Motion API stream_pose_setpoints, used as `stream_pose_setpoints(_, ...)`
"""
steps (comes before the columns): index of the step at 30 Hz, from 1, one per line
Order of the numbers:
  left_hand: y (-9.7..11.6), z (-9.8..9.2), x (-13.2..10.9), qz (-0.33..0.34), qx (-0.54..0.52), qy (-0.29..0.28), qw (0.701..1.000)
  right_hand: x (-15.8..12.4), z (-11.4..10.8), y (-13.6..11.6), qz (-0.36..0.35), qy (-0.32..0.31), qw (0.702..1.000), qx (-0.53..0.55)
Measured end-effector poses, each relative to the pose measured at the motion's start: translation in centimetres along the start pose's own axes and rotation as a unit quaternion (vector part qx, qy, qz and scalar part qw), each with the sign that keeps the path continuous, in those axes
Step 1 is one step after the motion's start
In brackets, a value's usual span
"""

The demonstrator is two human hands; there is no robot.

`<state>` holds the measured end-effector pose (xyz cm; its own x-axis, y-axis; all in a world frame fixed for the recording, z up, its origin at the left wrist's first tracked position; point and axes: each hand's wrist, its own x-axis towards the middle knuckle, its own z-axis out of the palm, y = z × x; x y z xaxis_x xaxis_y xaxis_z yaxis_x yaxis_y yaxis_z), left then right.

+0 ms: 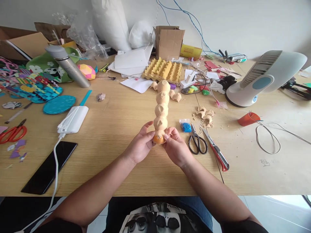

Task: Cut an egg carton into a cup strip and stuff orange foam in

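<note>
Head view: a broad, light-brown wooden table [109, 106] is covered toward its far side with loose items. At the right, a white plastic fan with a round base [269, 72] is seen, and near the wall an upright brown cardboard box [168, 43] is placed, with a yellow moulded egg tray [162, 71] just before it. At the centre, a long, beige, bumpy strip of moulded pulp [161, 111] is held, pointed away from the body; its near end is coloured orange. That end is pinched from both sides by the left hand [141, 144] and the right hand [178, 147], thumbs uppermost. Whether the table is touched by the strip cannot be told. Beside the right hand are laid a red-and-black utility knife [217, 152], black-handled metal scissors [195, 133], torn beige pulp scraps [206, 114] and a small blue packet [186, 127].
</note>
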<state>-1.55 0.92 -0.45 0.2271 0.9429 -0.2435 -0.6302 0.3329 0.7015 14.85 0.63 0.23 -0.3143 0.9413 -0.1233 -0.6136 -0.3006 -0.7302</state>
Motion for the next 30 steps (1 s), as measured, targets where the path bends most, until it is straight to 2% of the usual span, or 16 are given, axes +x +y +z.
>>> stream_pose_setpoints(3,0.2,0.1,0.2,-0.002,-0.02,0.004,1.0,0.7,-1.1,-1.0,0.001,0.021,0.995,-0.101)
stream_pose_setpoints(4,0.4,0.1,0.3,0.0,-0.025,0.007,1.0,1.0,-1.6,-1.6,-0.011,0.035,0.984,-0.177)
stream_pose_setpoints(5,0.5,0.0,0.5,0.003,-0.029,0.011,1.0,1.3,-2.2,-2.2,-0.046,0.058,0.959,-0.274)
stream_pose_setpoints(6,0.6,0.0,0.6,0.007,-0.033,0.017,0.999,1.6,-2.8,-2.9,-0.092,0.093,0.913,-0.387)
stream_pose_setpoints(8,0.7,-0.3,0.9,0.014,-0.039,0.031,0.999,2.1,-4.0,-4.2,-0.146,0.171,0.763,-0.606)
stream_pose_setpoints(9,0.7,-0.5,1.0,0.015,-0.043,0.038,0.998,2.3,-4.5,-4.7,-0.139,0.202,0.692,-0.679)
stream_pose_setpoints(10,0.7,-0.6,1.2,0.013,-0.047,0.045,0.998,2.5,-4.8,-5.1,-0.115,0.223,0.637,-0.729)
stream_pose_setpoints(11,0.7,-0.8,1.3,0.011,-0.052,0.052,0.997,2.5,-5.1,-5.3,-0.086,0.231,0.601,-0.76)
stream_pose_setpoints(12,0.7,-0.9,1.4,0.008,-0.058,0.058,0.997,2.6,-5.2,-5.4,-0.063,0.232,0.578,-0.78)
stream_pose_setpoints(14,0.6,-1.1,1.6,0.006,-0.067,0.068,0.995,2.4,-4.9,-5.0,-0.06,0.207,0.558,-0.802)
stream_pose_setpoints(17,0.4,-1.1,1.8,0.012,-0.065,0.079,0.995,1.6,-4.1,-3.8,-0.107,0.132,0.53,-0.831)
stream_pose_setpoints(20,0.2,-1.3,1.9,0.013,-0.053,0.088,0.995,1.0,-3.3,-2.3,-0.059,0.056,0.507,-0.858)
stream_pose_setpoints(22,0.0,-1.4,2.0,0.003,-0.049,0.095,0.994,0.9,-2.9,-1.7,-0.029,0.041,0.495,-0.868)
stream_pose_setpoints(25,-0.3,-1.7,2.2,-0.017,-0.05,0.103,0.993,1.0,-2.7,-1.4,-0.014,0.043,0.501,-0.864)
stream_pose_setpoints(30,-0.7,-2.2,2.5,-0.041,-0.045,0.116,0.991,1.3,-2.6,-1.9,-0.02,0.05,0.55,-0.834)
